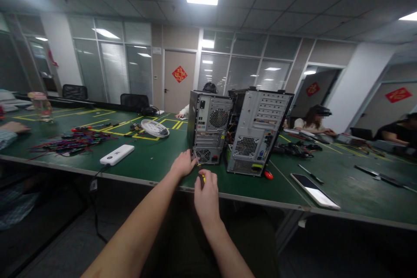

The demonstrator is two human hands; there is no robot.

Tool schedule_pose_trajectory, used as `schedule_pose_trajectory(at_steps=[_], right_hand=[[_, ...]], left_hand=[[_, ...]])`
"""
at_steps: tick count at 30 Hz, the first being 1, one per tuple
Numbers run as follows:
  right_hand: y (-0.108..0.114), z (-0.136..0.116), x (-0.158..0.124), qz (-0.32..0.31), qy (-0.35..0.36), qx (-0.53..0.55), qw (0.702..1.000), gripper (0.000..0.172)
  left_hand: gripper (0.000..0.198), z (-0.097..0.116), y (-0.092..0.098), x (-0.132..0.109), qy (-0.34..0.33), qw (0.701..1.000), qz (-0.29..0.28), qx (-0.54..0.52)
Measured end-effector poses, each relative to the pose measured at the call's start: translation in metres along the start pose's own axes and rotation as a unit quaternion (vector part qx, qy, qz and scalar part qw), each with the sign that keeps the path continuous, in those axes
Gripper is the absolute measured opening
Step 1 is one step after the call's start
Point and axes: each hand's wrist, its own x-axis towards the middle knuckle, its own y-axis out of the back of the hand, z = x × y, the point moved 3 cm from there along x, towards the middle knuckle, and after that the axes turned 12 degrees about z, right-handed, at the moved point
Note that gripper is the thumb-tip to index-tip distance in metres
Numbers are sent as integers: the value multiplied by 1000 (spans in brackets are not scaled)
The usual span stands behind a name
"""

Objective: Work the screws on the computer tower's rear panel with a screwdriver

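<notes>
My right hand (207,193) is closed around a screwdriver with a black and yellow handle (203,178). Its thin shaft points up at the lower left of a computer tower's back (211,139), near the fan grille of the power supply (203,155). My left hand (183,163) grips the tower's lower left edge, with the thumb close to the screwdriver shaft; some of its fingers are hidden. The tower stands upright on the green table (156,173). Whether the screwdriver tip sits on a screw is too small to tell.
A second, opened tower (250,139) stands just right, a red-handled object (268,175) at its foot. A phone (314,191) lies farther right. Left are a white power bank (117,154), bundled wires (71,141) and a white round tray (153,127). Other people sit around the table.
</notes>
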Motion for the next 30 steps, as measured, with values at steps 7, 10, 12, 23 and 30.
schedule_pose_trajectory(at_steps=[7, 10, 12, 23, 30], right_hand=[[5, 4, 13, -13, -30, -41, 999, 23], [8, -1, 13, 14, 11, -43, 999, 21], [9, -3, 11, 22, 19, -36, 999, 17], [3, 4, 6, -6, 29, -37, 999, 25], [8, 1, 8, -14, 42, -38, 998, 31]], left_hand=[[50, 3, 2, -1, 0, 1000, 0, 1], [50, 3, 3, 0, -1, 1000, -3, 1], [49, 3, 4, 0, 2, 1000, -4, 0], [50, 2, 2, 0, 1, 1000, 0, -5], [48, 2, 2, 0, 3, 1000, -2, -1]])
